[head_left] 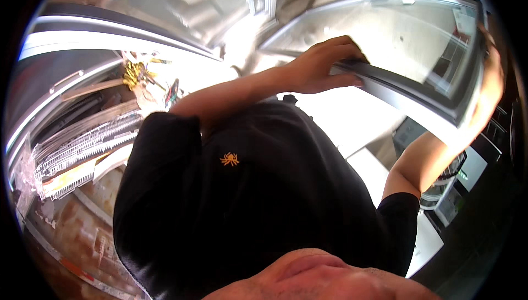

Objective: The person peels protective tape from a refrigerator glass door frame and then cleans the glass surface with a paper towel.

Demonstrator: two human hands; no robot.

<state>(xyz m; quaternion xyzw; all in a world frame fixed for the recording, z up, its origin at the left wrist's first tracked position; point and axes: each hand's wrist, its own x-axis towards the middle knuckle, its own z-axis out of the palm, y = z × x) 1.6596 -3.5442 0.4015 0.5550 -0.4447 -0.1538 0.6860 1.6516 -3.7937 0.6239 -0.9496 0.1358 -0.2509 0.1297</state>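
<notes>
A framed glass panel (pixel 385 30) with a grey metal border and rounded corners is held up at the upper right, tilted. My left hand (pixel 324 64) is closed over its near edge, with the fingers curled onto the dark inner border and the thumb along the pale outer side. Up against the panel's right edge is my right hand (pixel 491 77), wrapped round the frame from outside. Part of its fingers is hidden behind the frame.
At the left, a shelf (pixel 41 88) holds stacked white wire racks (pixel 88 146) and a bundle of yellow items (pixel 135 74). A long metal-edged frame (pixel 126 30) lies above it. White surfaces (pixel 357 118) stand below the panel, and dark appliances fill the right side.
</notes>
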